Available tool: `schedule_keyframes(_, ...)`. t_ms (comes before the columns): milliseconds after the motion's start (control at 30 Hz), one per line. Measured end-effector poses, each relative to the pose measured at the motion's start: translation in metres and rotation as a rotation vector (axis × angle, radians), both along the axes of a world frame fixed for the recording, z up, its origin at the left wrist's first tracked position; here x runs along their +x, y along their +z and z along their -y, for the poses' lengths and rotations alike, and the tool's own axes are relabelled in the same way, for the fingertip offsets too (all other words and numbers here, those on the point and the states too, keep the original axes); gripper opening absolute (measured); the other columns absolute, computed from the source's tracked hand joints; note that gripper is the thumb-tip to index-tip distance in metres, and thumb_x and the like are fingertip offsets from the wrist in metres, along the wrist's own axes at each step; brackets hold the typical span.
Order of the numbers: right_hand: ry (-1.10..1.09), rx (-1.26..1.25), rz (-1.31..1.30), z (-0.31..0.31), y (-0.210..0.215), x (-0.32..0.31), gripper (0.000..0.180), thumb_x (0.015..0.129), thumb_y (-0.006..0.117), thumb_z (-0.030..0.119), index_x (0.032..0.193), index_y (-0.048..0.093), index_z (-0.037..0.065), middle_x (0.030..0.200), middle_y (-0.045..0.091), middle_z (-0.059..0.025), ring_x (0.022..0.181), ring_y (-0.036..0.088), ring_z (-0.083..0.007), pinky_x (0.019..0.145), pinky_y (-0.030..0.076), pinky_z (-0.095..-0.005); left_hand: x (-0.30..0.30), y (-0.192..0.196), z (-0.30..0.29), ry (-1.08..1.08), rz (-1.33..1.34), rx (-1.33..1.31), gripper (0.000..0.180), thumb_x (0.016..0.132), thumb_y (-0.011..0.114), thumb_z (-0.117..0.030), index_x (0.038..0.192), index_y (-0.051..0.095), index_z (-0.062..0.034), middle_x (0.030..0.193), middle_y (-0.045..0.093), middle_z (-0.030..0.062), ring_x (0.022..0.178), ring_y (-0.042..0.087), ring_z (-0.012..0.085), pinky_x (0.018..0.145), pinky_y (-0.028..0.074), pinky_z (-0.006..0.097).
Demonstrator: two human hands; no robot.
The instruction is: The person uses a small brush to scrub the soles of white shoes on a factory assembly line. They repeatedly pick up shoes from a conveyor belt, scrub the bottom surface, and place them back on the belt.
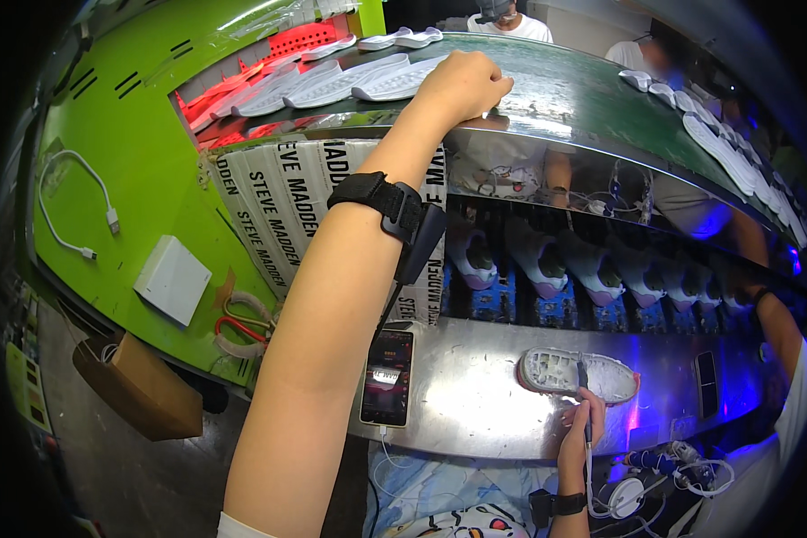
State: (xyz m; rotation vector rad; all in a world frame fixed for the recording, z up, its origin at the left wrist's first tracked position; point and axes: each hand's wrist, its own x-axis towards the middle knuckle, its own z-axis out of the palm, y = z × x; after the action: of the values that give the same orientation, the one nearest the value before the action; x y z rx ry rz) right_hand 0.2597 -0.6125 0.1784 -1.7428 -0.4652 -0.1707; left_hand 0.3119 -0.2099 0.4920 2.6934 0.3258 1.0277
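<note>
While your left hand [464, 85] is resting on the edge of the green conveyor belt [565, 85] with its fingers curled, grasping nothing, your right hand [581, 420] is gripping a thin brush [585, 403] — its tip touching the white shoe sole [576, 373] lying on the metal counter [475, 403], near a phone [386, 377].

A bright green machine housing [125, 134] stands at left, glowing red inside. Blue light washes the steel table [475, 403]. The grey floor [152, 475] lies below.

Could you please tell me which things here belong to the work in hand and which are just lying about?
In use: upturned white shoe; brush in right hand; conveyor belt under left hand.
Lying about: phone; white cable; white box; scissors.
</note>
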Motion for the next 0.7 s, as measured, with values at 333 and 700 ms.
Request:
schedule_keyframes(333, -0.014, -0.004, -0.013, -0.0001, 0.0030, -0.0027, 0.027, 0.100, 0.044, 0.018, 0.111, 0.060, -0.001, 0.096, 0.055, -0.0062, 0.066, 0.051, -0.0076, 0.061, 0.042, -0.0215, 0.0048, -0.0022, -0.0053, -0.017, 0.049, 0.029, 0.032, 0.083, 0.058, -0.033, 0.085, 0.074, -0.0055, 0.081, 0.069, 0.0193, 0.082, 0.066, 0.0364, 0.081, 0.052, 0.042)
schedule_keyframes(700, -0.024, 0.043, -0.039, 0.0014, 0.0004, -0.0021, 0.028, 0.100, 0.044, 0.020, 0.113, 0.059, -0.001, 0.098, 0.055, -0.0057, 0.066, 0.051, -0.0074, 0.059, 0.042, -0.0215, 0.0062, -0.0030, -0.0063, -0.037, 0.089, 0.093, 0.037, 0.086, 0.056, -0.036, 0.079, 0.073, -0.0042, 0.071, 0.067, 0.0173, 0.069, 0.065, 0.0330, 0.072, 0.051, 0.040)
